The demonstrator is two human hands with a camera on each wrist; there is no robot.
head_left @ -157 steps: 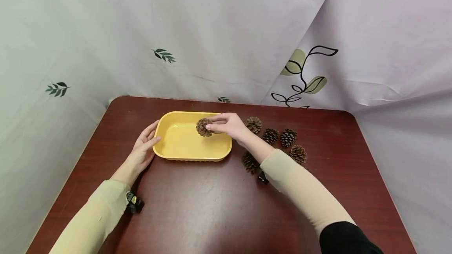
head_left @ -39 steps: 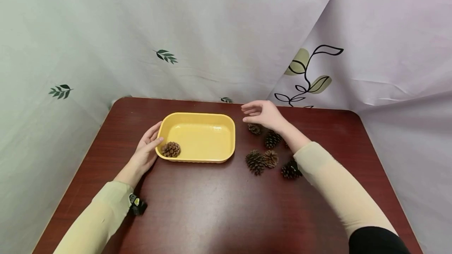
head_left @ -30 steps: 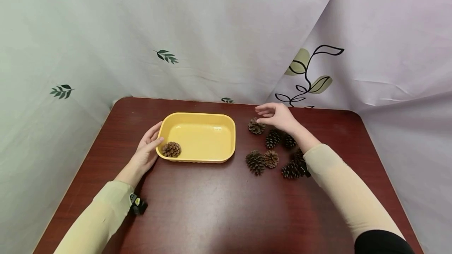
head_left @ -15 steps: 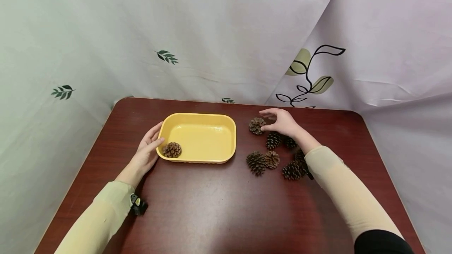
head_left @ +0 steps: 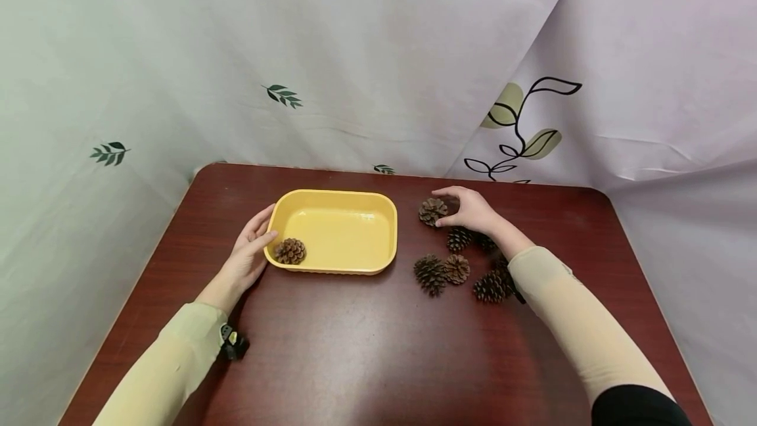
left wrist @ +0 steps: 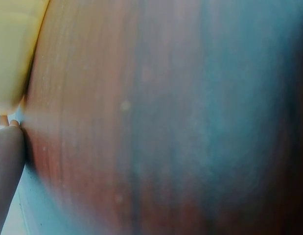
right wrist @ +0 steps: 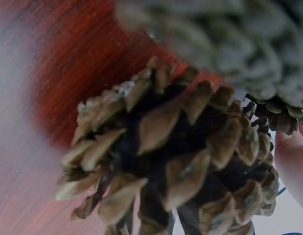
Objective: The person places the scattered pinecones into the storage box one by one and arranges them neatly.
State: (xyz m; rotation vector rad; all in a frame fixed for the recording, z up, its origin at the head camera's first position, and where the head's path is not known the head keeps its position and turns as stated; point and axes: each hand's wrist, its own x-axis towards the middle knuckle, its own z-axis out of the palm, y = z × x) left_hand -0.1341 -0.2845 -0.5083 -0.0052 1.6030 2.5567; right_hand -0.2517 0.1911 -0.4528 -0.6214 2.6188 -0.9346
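In the head view, my left hand (head_left: 248,255) grips the left end of a yellow rectangular dish (head_left: 337,269), thumb over the rim and fingers along the outside. One brown pine cone (head_left: 290,251) lies inside it, in the near left corner. To the right of the dish, my right hand (head_left: 470,209) has its thumb and fingertips on either side of another pine cone (head_left: 433,212), which still lies on the table. The left wrist view catches only some fingers (left wrist: 13,122) beside the dish wall (left wrist: 16,49). Large pine cones mostly fill the right wrist view.
Several more pine cones lie under and near my right forearm, among them a dark one (head_left: 430,275), a lighter one (head_left: 457,269) and one by the wrist (head_left: 490,286). The dark red table (head_left: 343,354) ends at a white curtain (head_left: 367,64) behind.
A pine cone that my right hand held over the dish now lies in its left corner. The right hand has gone right, and its fingers have closed in round another cone.
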